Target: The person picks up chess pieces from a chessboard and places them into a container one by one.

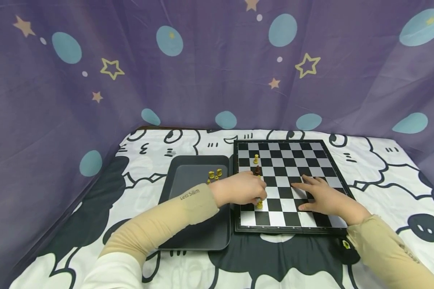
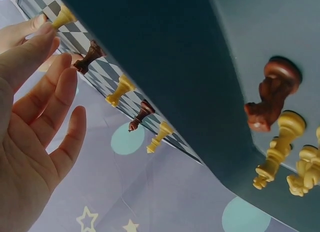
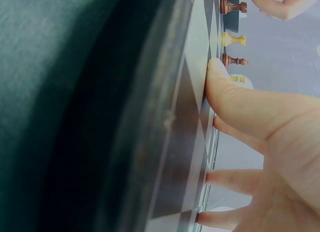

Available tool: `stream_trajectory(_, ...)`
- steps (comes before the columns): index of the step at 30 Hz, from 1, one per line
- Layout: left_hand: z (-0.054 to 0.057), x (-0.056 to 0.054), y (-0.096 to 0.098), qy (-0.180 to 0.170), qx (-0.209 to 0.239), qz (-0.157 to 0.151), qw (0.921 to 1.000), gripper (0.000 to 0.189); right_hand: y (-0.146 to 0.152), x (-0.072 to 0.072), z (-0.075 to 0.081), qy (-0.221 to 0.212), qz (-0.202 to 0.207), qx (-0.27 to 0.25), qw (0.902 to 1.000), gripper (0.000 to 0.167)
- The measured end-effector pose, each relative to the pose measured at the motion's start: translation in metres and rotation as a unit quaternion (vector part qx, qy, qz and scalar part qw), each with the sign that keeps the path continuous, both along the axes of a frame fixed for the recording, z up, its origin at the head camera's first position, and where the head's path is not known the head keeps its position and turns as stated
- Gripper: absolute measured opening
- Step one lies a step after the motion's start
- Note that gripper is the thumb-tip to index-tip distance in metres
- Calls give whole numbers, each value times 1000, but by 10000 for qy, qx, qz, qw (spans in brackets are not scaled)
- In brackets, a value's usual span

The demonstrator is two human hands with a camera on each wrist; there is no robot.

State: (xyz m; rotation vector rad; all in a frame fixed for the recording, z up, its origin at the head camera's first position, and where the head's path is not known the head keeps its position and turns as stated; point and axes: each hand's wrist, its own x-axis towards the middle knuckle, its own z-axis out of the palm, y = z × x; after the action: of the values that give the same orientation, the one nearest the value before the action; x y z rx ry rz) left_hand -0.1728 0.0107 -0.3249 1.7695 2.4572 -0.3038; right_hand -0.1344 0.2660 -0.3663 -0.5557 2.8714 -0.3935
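Observation:
In the head view, my left hand (image 1: 244,188) reaches over the left edge of the chessboard (image 1: 285,204). Its thumb and a fingertip pinch a yellow chess piece (image 1: 259,204) near the front; the left wrist view shows them at that piece's end. Farther back stand a dark brown rook (image 2: 90,57), a yellow rook (image 2: 120,90), a slim dark brown piece (image 2: 141,116) and a yellow piece with a pointed crown (image 2: 159,137), in one row. My right hand (image 1: 322,196) rests on the board's right half, fingers spread, with nothing in it.
Left of the board lies a dark grey tray (image 1: 195,237). Inside it are several yellow pieces (image 1: 211,175) and a brown knight (image 2: 272,94). A cloth with a black-and-white print (image 1: 188,267) covers the table. Behind hangs a purple curtain (image 1: 217,88).

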Motion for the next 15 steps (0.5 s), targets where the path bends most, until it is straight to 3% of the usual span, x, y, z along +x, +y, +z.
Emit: stream_trajectory(15, -1, 1, 4, 210, 75, -199, 9996, 9, 0, 1, -1, 19, 2, 11, 10000, 67)
